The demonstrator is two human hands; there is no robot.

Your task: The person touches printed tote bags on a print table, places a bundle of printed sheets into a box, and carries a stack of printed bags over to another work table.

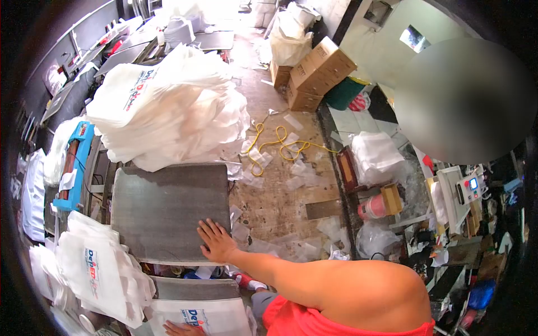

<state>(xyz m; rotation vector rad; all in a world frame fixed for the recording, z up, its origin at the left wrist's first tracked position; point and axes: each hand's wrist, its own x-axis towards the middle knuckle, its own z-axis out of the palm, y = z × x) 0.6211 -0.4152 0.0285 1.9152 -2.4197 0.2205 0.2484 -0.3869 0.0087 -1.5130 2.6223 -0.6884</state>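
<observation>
My right hand (217,241) lies on the near right corner of a dark grey board (171,210), fingers spread and holding nothing. At the bottom edge, my left hand (184,329) rests with its fingers out on a white printed bag (221,316); part of that hand is cut off by the frame. Under this bag, a second grey board (196,288) shows along its far side. A stack of similar printed bags (103,269) sits to the left. Beyond the first board rises a large pile of white bags (174,106) with blue and red print.
A blue-framed device (82,162) stands left of the boards. A yellow cord (286,147) and plastic scraps litter the floor. Cardboard boxes (319,70), a white bundle (378,157), a pink bucket (372,208) and a machine with a lit display (471,185) are on the right.
</observation>
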